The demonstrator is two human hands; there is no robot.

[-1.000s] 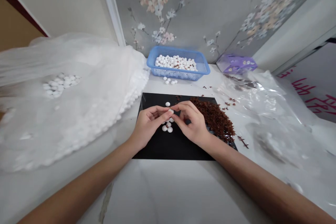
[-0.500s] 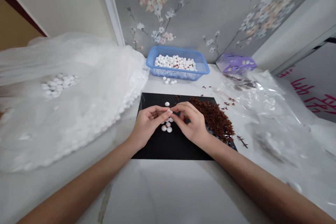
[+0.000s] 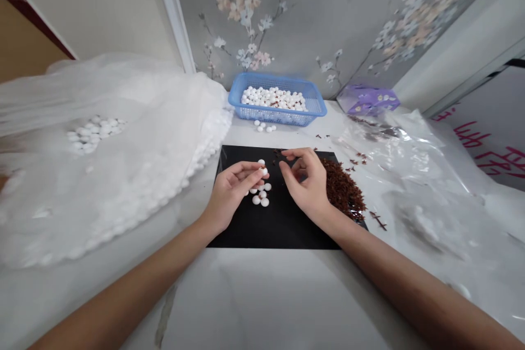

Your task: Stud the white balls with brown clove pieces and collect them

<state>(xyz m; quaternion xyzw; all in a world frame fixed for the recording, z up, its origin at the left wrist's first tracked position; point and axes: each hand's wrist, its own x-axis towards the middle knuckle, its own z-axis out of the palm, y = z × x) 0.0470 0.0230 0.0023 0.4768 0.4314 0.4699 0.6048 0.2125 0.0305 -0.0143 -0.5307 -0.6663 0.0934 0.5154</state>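
Between the thumb and fingertips of my left hand (image 3: 235, 188) is a small white ball (image 3: 264, 171) with a bit of reddish brown on it. My right hand (image 3: 304, 180) is raised just to the right, fingers apart and holding nothing that I can see. Below the held ball, several loose white balls (image 3: 262, 195) lie on a black mat (image 3: 279, 232), some with brown bits. Beside my right hand rises a heap of small brown star-shaped pieces (image 3: 343, 188), partly hidden by that hand.
At the back, a blue basket (image 3: 274, 116) holds many white balls, with several more in front of it. A large translucent bag (image 3: 135, 175) of white balls covers the left side. Clear plastic bags (image 3: 410, 158) and a purple package (image 3: 371, 99) lie to the right.
My right hand has let go of the white ball and moved right, its fingers opening. The left hand keeps the ball in nearly the same place.
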